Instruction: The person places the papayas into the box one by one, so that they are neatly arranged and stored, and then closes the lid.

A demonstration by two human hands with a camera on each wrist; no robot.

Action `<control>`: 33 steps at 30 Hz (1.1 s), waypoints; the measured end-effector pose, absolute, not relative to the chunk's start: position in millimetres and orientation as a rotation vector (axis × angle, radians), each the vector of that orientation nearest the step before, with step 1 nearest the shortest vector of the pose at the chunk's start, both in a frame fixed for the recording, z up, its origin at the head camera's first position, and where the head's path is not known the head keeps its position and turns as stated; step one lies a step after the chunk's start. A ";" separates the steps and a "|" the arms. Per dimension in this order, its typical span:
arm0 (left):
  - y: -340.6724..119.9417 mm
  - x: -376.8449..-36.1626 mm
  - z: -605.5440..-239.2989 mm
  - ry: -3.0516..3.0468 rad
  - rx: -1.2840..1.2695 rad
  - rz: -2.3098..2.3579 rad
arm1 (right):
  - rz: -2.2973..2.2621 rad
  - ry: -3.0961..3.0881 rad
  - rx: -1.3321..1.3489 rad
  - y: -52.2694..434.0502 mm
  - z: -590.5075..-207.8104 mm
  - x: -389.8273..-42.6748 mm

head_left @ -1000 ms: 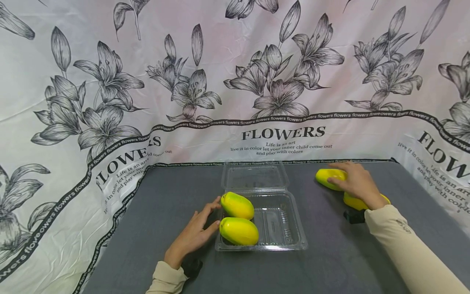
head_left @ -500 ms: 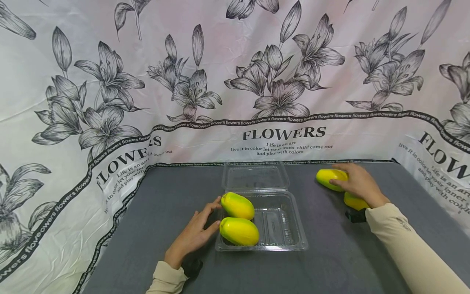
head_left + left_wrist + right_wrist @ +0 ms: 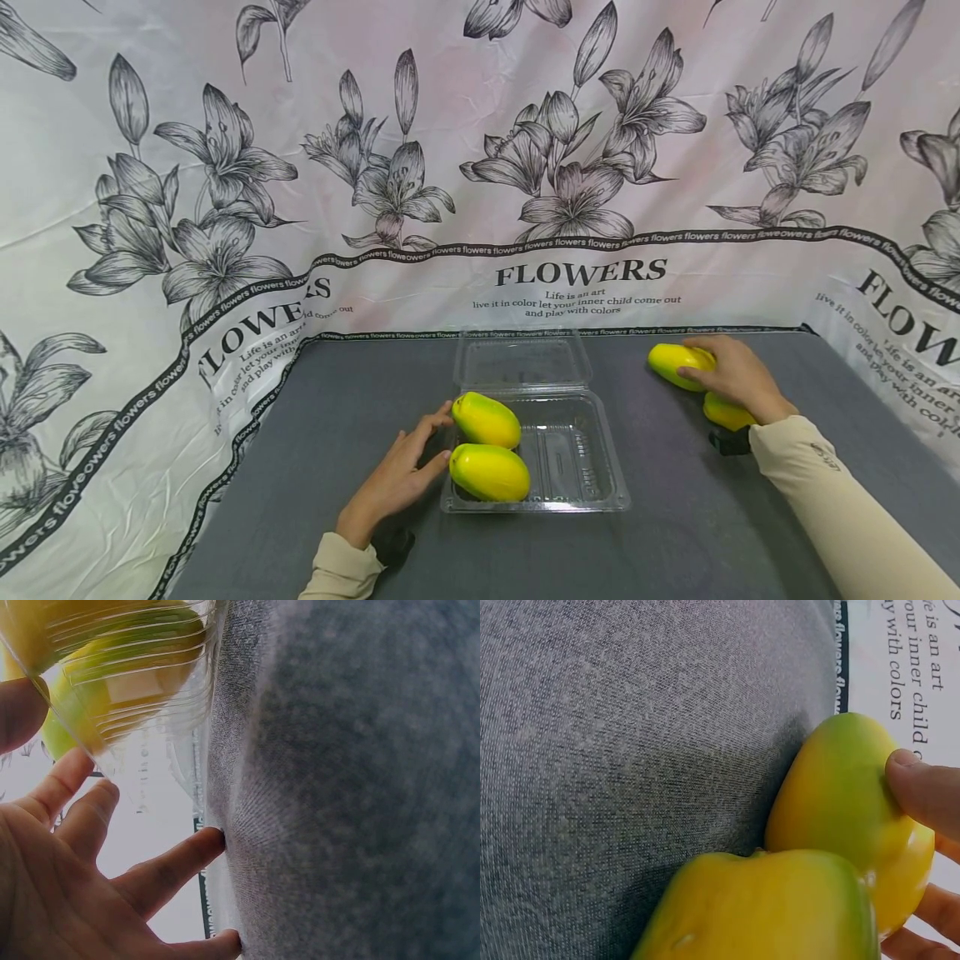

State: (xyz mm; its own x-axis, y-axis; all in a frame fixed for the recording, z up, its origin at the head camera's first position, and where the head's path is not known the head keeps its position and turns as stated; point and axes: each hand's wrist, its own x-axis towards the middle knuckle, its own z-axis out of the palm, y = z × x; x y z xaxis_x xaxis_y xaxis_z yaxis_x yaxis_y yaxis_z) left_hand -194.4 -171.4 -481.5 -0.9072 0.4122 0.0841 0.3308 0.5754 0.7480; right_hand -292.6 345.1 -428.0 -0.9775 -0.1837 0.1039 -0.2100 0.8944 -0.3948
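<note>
In the head view, two yellow-green oval fruits, a rear one (image 3: 486, 419) and a front one (image 3: 490, 472), lie side by side in the left half of a clear plastic clamshell box (image 3: 617, 487). My left hand (image 3: 393, 479) rests at the box's left side, fingers spread; the left wrist view shows thumb and fingertips at its clear wall (image 3: 142, 682). On the right, my right hand (image 3: 738, 375) grips another yellow-green oval fruit (image 3: 670, 365), thumb on the near side and fingers around the far side. A fourth such fruit (image 3: 765, 907) lies beneath that wrist, partly hidden.
The box's clear lid (image 3: 522, 363) lies folded back toward the rear. A grey cloth (image 3: 360, 375) covers the table. Behind it hangs a white curtain (image 3: 420, 292) with flower prints, closing off the back and sides.
My right hand and the fruit it grips have shifted very slightly right, and less of the fruit beneath the wrist shows. The left hand and the box stay put.
</note>
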 end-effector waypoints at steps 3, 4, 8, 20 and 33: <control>-171.6 -194.5 -482.4 2.701 0.644 1.252 | 0.650 -3.003 0.301 344.9 -428.9 -292.7; -171.6 -194.6 -482.5 2.701 0.646 1.253 | 0.655 -3.007 0.298 344.9 -429.0 -292.5; -171.6 -194.5 -482.7 2.702 0.652 1.256 | 0.682 -3.017 0.289 344.9 -429.5 -291.8; -171.9 -194.4 -482.2 2.694 0.656 1.258 | 0.684 -2.978 0.316 347.8 -434.6 -290.3; -172.1 -193.2 -481.7 2.684 0.654 1.269 | 0.708 -2.940 0.324 346.5 -431.8 -292.1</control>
